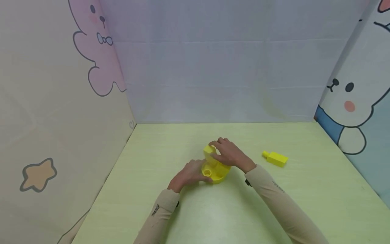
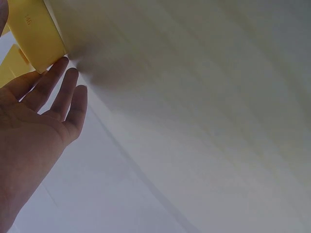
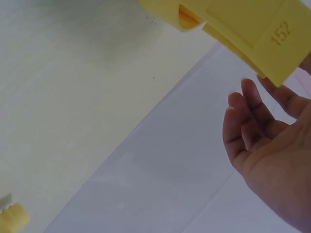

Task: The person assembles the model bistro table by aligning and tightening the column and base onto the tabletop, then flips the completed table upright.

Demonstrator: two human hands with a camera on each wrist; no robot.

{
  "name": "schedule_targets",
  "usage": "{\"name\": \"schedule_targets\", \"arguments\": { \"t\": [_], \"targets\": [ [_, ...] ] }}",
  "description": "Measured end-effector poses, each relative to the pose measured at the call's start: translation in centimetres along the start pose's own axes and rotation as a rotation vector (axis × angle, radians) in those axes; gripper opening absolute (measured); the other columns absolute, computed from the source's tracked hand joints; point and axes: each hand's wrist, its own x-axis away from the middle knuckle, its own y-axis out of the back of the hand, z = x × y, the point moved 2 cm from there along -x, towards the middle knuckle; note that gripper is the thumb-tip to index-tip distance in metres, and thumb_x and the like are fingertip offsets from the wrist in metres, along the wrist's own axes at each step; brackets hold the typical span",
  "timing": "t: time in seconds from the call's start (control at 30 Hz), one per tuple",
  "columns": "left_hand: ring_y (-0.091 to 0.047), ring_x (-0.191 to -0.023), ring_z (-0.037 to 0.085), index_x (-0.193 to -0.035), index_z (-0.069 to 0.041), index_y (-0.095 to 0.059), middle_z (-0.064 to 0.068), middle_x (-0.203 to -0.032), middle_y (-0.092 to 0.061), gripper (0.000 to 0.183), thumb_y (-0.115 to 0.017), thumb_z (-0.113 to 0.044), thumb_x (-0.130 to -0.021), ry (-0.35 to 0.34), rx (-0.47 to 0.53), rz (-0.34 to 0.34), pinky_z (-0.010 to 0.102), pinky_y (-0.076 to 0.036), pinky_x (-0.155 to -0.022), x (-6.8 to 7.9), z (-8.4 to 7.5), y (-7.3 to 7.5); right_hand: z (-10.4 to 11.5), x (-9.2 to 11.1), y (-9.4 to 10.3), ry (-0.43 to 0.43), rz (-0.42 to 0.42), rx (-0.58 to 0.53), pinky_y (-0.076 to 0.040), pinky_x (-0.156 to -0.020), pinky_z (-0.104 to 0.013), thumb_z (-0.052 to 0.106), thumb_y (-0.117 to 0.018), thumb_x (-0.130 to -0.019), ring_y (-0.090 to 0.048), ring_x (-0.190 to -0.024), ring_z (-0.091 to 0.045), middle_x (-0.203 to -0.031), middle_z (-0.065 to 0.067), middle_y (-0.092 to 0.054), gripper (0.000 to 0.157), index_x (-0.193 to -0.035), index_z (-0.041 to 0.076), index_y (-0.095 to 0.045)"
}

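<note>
A yellow rounded base (image 1: pixel 217 179) with a small ring-shaped socket stands on the table in the head view. My left hand (image 1: pixel 192 172) grips its left side, the thumb along the front rim. In the left wrist view, those fingertips touch a yellow wall marked 146 (image 2: pixel 36 34). Above the base, my right hand (image 1: pixel 230 154) pinches a tilted yellow boxy part (image 1: pixel 209 150) between thumb and index finger. The right wrist view shows that part's face with the number 152 (image 3: pixel 267 29); the other fingers are loosely curled away from it.
A yellow bottle-shaped piece (image 1: pixel 277 159) with a narrow neck lies on the pale green table (image 1: pixel 146 203), to the right of my right hand. A plain curtain (image 1: pixel 213 81) hangs behind the table, with cartoon-printed sheets (image 1: pixel 45 112) at both sides.
</note>
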Motion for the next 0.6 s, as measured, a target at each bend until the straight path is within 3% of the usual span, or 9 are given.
{"name": "schedule_targets", "arguments": {
  "t": [0.13, 0.3, 0.37, 0.5, 0.6],
  "targets": [
    [-0.055, -0.085, 0.016, -0.139, -0.017, -0.054, -0.007, -0.095, -0.06, 0.072, -0.086, -0.049, -0.082, 0.006, -0.027, 0.005, 0.033, -0.046, -0.075, -0.13, 0.02, -0.1, -0.29, 0.03, -0.08, -0.036, -0.046, 0.063, -0.046, -0.079, -0.048, 0.028, -0.071, -0.099, -0.05, -0.089, -0.031, -0.103, -0.013, -0.056, 0.037, -0.125, 0.003, -0.064],
    [-0.055, -0.085, 0.016, -0.138, -0.016, -0.054, -0.006, -0.095, -0.061, 0.073, -0.086, -0.049, -0.081, -0.003, -0.03, 0.003, 0.034, -0.046, -0.075, -0.3, 0.2, -0.17, -0.35, 0.03, -0.38, 0.012, -0.028, 0.037, -0.047, -0.084, -0.051, 0.025, -0.066, -0.102, -0.051, -0.097, -0.035, -0.114, -0.019, -0.057, 0.044, -0.141, 0.005, -0.06],
    [-0.055, -0.085, 0.016, -0.136, -0.016, -0.055, -0.007, -0.095, -0.061, 0.072, -0.087, -0.049, -0.081, -0.007, -0.029, 0.002, 0.033, -0.047, -0.075, -0.38, 0.27, -0.19, -0.39, 0.01, -0.53, 0.021, -0.022, 0.035, -0.047, -0.084, -0.051, 0.024, -0.066, -0.103, -0.051, -0.098, -0.035, -0.113, -0.019, -0.056, 0.042, -0.141, 0.006, -0.061],
    [-0.055, -0.083, 0.016, -0.131, -0.016, -0.057, -0.006, -0.093, -0.06, 0.067, -0.086, -0.05, -0.081, -0.003, -0.036, 0.001, 0.033, -0.046, -0.073, -0.46, 0.3, -0.2, -0.58, -0.11, -0.69, -0.034, -0.069, 0.092, -0.045, -0.079, -0.048, 0.031, -0.07, -0.1, -0.049, -0.093, -0.032, -0.105, -0.015, -0.055, 0.036, -0.123, 0.004, -0.064],
    [-0.054, -0.081, 0.016, -0.127, -0.016, -0.057, -0.005, -0.091, -0.059, 0.064, -0.086, -0.05, -0.081, 0.001, -0.036, 0.006, 0.033, -0.045, -0.071, -0.54, 0.31, -0.21, -0.65, -0.09, -0.51, -0.118, -0.089, 0.114, -0.042, -0.077, -0.047, 0.041, -0.072, -0.098, -0.048, -0.092, -0.032, -0.099, -0.012, -0.053, 0.04, -0.111, 0.004, -0.061]
  ]
}}
